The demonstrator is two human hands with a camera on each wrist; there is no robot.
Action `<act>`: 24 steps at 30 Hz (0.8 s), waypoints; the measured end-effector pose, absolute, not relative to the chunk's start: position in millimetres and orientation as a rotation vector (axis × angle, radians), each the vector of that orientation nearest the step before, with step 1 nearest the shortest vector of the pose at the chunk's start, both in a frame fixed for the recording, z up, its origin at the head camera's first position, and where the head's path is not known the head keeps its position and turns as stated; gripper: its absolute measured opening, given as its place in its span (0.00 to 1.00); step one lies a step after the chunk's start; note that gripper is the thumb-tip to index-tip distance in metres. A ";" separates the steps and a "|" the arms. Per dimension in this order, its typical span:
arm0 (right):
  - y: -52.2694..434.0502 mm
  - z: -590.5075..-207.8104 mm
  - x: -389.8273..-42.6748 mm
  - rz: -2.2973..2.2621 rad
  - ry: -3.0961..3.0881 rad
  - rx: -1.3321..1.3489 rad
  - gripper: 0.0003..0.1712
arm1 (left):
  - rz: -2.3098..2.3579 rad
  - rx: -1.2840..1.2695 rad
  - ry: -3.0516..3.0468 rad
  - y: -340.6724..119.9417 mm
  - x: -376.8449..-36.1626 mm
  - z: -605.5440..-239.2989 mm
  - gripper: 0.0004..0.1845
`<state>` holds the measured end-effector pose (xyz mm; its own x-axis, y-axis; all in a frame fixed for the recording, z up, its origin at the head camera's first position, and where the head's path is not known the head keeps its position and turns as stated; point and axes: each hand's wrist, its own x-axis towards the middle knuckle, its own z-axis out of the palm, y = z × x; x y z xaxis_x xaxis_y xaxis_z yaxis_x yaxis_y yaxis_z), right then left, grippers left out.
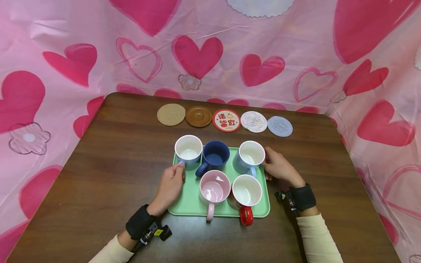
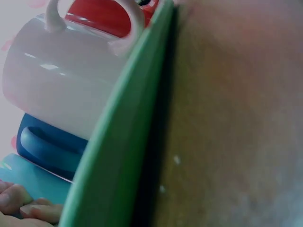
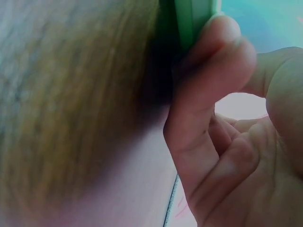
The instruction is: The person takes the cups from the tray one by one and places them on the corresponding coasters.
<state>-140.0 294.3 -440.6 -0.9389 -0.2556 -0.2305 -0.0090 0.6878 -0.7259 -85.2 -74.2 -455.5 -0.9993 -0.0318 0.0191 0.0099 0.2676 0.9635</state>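
— Where's the tray (image 1: 189,204)?
— On the table (image 1: 98,175), five mugs aboard. Left hand (image 1: 169,188) and right hand (image 1: 279,168) pinch its side rims.
— Handling?
— Stiff, probably heavy; mugs may slide. Hold both edges, level.

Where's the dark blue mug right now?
In the head view the dark blue mug stands on the green tray, middle of the back row, between two light blue mugs, with the pink mug just in front of it.

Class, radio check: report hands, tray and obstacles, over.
Left hand and right hand grip opposite edges of the green tray. Five mugs aboard, tray flat on the table. Coasters lined behind it.
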 end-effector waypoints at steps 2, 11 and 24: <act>294.9 -441.1 -139.5 -1.110 2.589 -0.204 0.16 | -1.880 0.014 -2.492 -74.3 -85.8 -455.2 0.24; 295.3 -443.1 -138.2 -1.122 2.583 -0.212 0.17 | -1.826 -0.001 -2.517 -75.4 -87.5 -456.8 0.23; 295.3 -441.3 -141.5 -1.119 2.582 -0.239 0.15 | -1.780 -0.019 -2.504 -77.7 -83.0 -450.8 0.23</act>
